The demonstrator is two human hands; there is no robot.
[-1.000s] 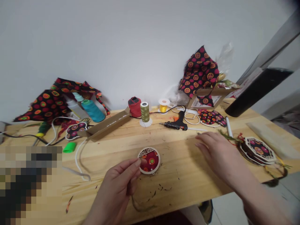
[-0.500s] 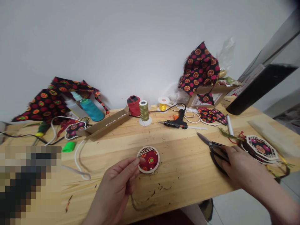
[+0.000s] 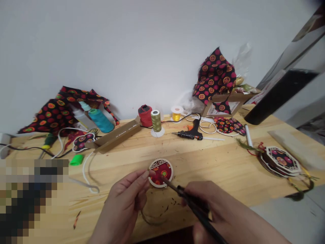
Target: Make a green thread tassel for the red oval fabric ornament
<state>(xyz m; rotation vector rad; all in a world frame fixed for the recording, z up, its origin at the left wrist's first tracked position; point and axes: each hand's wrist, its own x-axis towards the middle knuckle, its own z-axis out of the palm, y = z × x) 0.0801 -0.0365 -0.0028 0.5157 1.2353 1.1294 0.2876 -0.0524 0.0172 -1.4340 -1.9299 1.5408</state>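
Observation:
My left hand (image 3: 128,200) pinches the left edge of a round pendant (image 3: 165,173), a pale wooden ring with red patterned fabric and a fretwork band at the top. A thin olive thread (image 3: 154,223) trails below that hand. My right hand (image 3: 213,203) grips black-handled scissors (image 3: 175,187). Their blades point up and left, with the tip over the pendant's lower middle; whether they touch it I cannot tell. The rear part of the handles runs down out of the frame.
A black glue gun (image 3: 190,134) lies behind the hands, near an olive thread cone (image 3: 155,121). At right are stacked octagonal frames (image 3: 283,161) with tassels; at left, a brown cardboard box (image 3: 119,135) and green cap (image 3: 76,160). Dark scraps dot the tabletop (image 3: 122,162).
My right hand has picked up the scissors from the right of the table and brought them left to the pendant. My left hand still holds the pendant in nearly the same place.

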